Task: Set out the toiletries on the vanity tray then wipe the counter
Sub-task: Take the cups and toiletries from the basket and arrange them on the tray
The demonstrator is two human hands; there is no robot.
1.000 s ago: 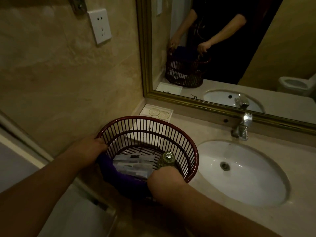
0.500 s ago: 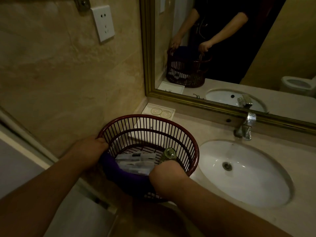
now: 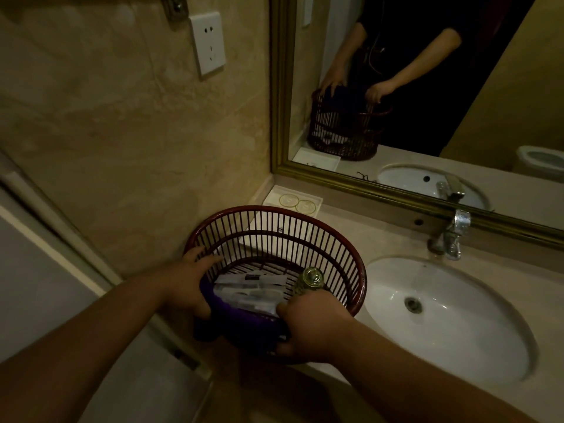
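A dark red slatted basket (image 3: 320,230) stands at the counter's left end. Inside lie several clear wrapped toiletry packets (image 3: 250,290) and a small bottle with a gold cap (image 3: 312,277). A purple cloth (image 3: 241,322) hangs over the basket's near rim. My left hand (image 3: 189,282) grips the basket's left side. My right hand (image 3: 314,325) holds the near rim, beside the bottle. Behind the basket, a white vanity tray (image 3: 316,200) with two round coasters sits in the corner under the mirror.
A white oval sink (image 3: 457,331) with a chrome tap (image 3: 451,236) takes up the counter to the right. A gold-framed mirror (image 3: 277,117) runs along the back wall. A wall socket (image 3: 207,44) is up on the left wall. The counter's front edge is near my arms.
The basket has shifted slightly forward onto the counter, and my left hand's fingers have spread further along its side. The right hand keeps its hold on the near rim.
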